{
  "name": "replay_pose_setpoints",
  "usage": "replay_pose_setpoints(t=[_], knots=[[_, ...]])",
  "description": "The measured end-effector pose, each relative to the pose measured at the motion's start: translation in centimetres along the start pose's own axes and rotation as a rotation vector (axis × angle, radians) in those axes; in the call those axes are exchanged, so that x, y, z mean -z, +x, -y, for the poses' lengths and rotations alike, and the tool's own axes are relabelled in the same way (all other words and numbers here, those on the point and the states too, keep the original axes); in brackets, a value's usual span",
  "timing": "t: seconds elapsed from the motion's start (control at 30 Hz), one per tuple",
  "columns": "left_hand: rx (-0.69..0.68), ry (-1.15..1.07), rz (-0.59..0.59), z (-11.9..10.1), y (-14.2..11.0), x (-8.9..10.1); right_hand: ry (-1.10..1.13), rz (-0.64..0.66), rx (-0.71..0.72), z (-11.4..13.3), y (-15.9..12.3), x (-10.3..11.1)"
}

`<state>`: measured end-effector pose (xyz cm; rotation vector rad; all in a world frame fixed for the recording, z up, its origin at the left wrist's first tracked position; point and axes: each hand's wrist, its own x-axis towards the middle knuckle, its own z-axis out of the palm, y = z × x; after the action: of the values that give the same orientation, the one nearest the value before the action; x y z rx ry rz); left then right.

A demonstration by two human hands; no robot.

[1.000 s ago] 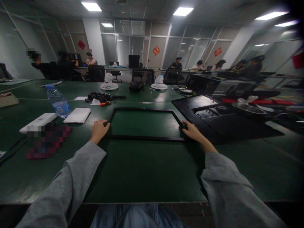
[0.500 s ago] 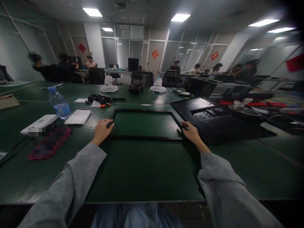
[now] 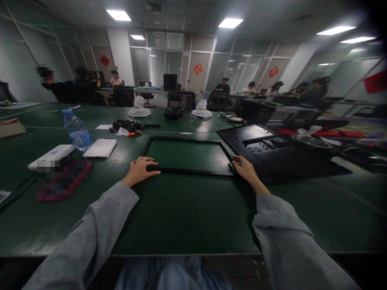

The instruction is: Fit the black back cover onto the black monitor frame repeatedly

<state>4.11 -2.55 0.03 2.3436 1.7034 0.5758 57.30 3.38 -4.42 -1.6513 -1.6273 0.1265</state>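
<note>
A thin black rectangular frame (image 3: 193,172), like a monitor bezel, lies on the green table (image 3: 193,217) before me. My left hand (image 3: 139,170) grips its near left corner, thumb along the near bar and fingers over the left side, hiding that corner. On the opposite side, my right hand (image 3: 244,168) is closed around the right bar close to the near right corner. Green tabletop shows through the opening. Just beyond my right hand lies a large black panel (image 3: 290,159) with a cut-out showing metal parts.
To the left are a water bottle (image 3: 78,131), a folded white cloth or paper (image 3: 100,148), a white box-shaped device (image 3: 53,156) and a blurred red-edged item (image 3: 65,181). Two white fans (image 3: 139,112) stand farther back. A metal bowl (image 3: 311,141) sits at the right. Several people work at far desks.
My left hand has slid from the frame's left side to its near left corner. The frame's left end has shifted slightly and tilted. My right hand stays almost in place.
</note>
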Motion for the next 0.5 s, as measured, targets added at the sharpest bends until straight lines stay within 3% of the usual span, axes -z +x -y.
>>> replay_pose_setpoints(t=[0.27,0.37,0.5], knots=[[0.031,-0.047,-0.045,0.2,0.1,-0.1,-0.045,0.033,0.003,0.5,0.1,0.3],[0.03,-0.064,-0.054,0.2,0.1,0.0,-0.066,-0.066,-0.013,0.5,0.3,1.1],[0.028,-0.094,-0.084,0.4,0.2,0.0,-0.164,-0.275,-0.149,1.1,0.1,3.0]])
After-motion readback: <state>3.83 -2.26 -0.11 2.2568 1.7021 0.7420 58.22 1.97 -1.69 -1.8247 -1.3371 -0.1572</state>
